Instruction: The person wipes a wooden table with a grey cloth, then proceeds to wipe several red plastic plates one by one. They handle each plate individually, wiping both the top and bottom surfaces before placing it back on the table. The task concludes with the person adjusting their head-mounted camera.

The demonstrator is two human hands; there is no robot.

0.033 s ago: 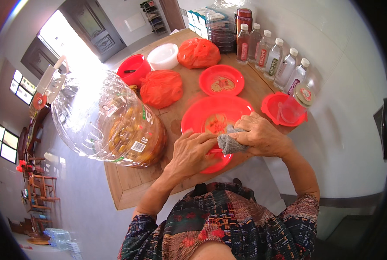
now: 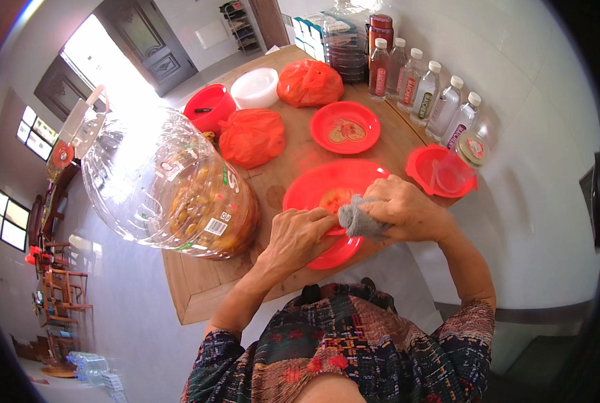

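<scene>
My left hand (image 2: 301, 235) is closed on the near rim of a red plate (image 2: 306, 186) with a printed picture in its middle. The plate is held over the table, tilted. A crumpled grey cloth (image 2: 365, 223) is bunched in my right hand (image 2: 404, 208), pressed at the plate's near right rim. Below my hands, a second red plate (image 2: 340, 255) shows partly; the rest of it is hidden. Farther away, another red plate (image 2: 345, 127) with a similar picture lies flat on the wooden table (image 2: 202, 285).
To the left stands a large clear jar (image 2: 209, 201) with yellow-brown contents. Two red plastic bags (image 2: 251, 138), a red bowl (image 2: 210, 111) and a white bowl (image 2: 255, 88) are behind it. Several bottles (image 2: 425, 93) line the wall. A red bowl (image 2: 441, 168) holds a lidded jar (image 2: 462, 158).
The held plate has tipped, its far rim now appearing lower and flatter. The grey cloth has shifted slightly at the rim and more of it shows below my right hand.
</scene>
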